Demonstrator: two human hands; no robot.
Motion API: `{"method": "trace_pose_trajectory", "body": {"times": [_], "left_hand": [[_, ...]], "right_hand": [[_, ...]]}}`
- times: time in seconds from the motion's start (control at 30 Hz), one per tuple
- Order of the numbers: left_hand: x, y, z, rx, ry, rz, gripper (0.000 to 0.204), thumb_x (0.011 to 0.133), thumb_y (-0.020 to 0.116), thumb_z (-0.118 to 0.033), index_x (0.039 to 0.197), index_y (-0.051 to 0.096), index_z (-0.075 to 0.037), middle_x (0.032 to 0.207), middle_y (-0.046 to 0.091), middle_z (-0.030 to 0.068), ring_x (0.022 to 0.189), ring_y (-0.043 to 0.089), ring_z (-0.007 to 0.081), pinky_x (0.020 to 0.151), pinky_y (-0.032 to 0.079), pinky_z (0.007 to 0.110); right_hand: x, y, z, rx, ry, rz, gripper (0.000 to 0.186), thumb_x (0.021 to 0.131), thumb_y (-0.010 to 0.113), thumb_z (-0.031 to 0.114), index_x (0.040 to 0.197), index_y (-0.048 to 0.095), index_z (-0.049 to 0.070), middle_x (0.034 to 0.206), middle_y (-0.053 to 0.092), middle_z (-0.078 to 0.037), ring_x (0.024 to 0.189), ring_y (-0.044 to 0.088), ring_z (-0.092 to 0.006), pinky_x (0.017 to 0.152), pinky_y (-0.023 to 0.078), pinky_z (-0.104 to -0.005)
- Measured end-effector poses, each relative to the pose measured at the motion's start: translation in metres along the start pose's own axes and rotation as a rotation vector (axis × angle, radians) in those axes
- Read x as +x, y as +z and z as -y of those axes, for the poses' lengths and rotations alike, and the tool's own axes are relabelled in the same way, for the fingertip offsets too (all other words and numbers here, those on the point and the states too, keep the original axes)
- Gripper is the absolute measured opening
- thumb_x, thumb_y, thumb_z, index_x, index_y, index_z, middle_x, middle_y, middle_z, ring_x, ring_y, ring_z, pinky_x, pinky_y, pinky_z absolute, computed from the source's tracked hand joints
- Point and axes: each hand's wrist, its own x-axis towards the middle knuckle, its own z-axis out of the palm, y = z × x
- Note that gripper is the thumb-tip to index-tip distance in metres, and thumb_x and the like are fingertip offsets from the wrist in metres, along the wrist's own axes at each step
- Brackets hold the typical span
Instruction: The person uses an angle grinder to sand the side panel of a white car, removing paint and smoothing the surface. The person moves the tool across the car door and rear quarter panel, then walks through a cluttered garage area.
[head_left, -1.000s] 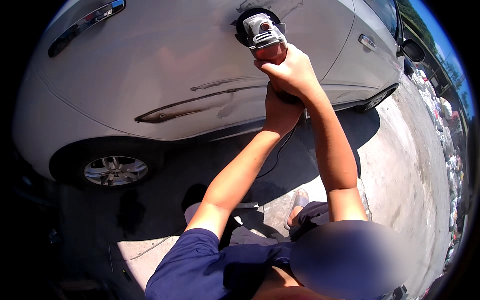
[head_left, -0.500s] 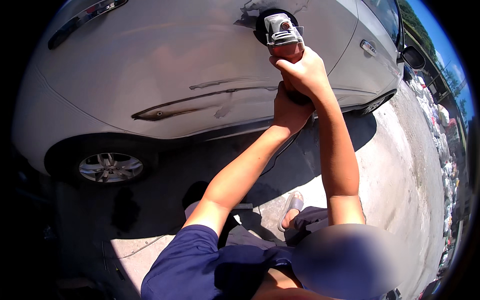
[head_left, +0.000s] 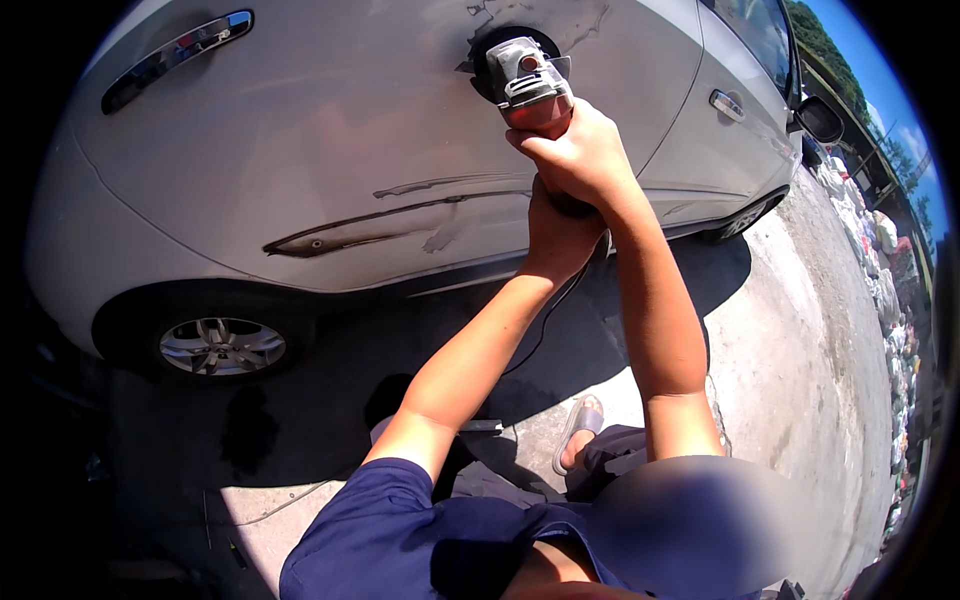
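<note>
On my feed both hands are close together, clamped on a power tool: the right hand [head_left: 585,150] wraps its neck, and the left hand [head_left: 560,240] grips just below. The tool [head_left: 533,80] points up and away from me, its head just above the right hand. Its black disc [head_left: 490,48] faces the car door [head_left: 290,130]; I cannot tell whether it touches the paint. Dark smudges [head_left: 588,32] mark the door beside the disc. Left of the left hand I see a long dark scrape [head_left: 350,234], and beneath that hand hangs a cord [head_left: 545,325]. Farther down and left is a wheel [head_left: 222,347]. Well left of the hands is one door handle [head_left: 185,58]; to their right, a second handle [head_left: 728,105] and a mirror [head_left: 821,118]. Nearer me, below the hands, a sandalled foot [head_left: 583,422] rests on the concrete ground [head_left: 780,380]. Far right lie piled bags [head_left: 888,280].
</note>
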Motion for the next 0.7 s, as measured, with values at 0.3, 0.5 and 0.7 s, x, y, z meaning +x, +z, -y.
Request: {"method": "trace_pose_trajectory", "body": {"times": [0.3, 0.5, 0.7], "left_hand": [[0.001, -0.006, 0.004, 0.071, -0.039, 0.045, 0.068, 0.076, 0.088, -0.019, 0.126, 0.048, 0.002, 0.116, 0.067, 0.0124, 0.107, 0.068, 0.0223, 0.091, 0.056, 0.035], [0.003, -0.008, 0.003, 0.096, -0.008, 0.006, 0.072, 0.073, 0.090, -0.026, 0.124, 0.048, 0.003, 0.114, 0.068, 0.0147, 0.108, 0.069, 0.0270, 0.092, 0.055, 0.038], [-0.005, -0.023, -0.006, 0.441, -0.129, 0.061, 0.075, 0.076, 0.090, -0.019, 0.134, 0.048, 0.001, 0.121, 0.067, 0.0120, 0.112, 0.067, 0.0216, 0.095, 0.054, 0.034]], "right_hand": [[0.000, -0.001, -0.004, 0.035, 0.044, -0.023, 0.066, 0.070, 0.083, 0.046, 0.106, 0.067, -0.008, 0.097, 0.075, -0.025, 0.094, 0.074, -0.0368, 0.087, 0.057, -0.0413], [-0.004, 0.001, -0.002, 0.071, -0.009, -0.018, 0.062, 0.071, 0.084, 0.044, 0.105, 0.067, -0.005, 0.096, 0.075, -0.022, 0.092, 0.074, -0.0346, 0.086, 0.057, -0.0403], [-0.012, 0.005, -0.010, 0.158, 0.086, -0.056, 0.044, 0.079, 0.081, 0.039, 0.100, 0.072, 0.001, 0.087, 0.075, -0.012, 0.079, 0.071, -0.0227, 0.078, 0.056, -0.0350]]}}
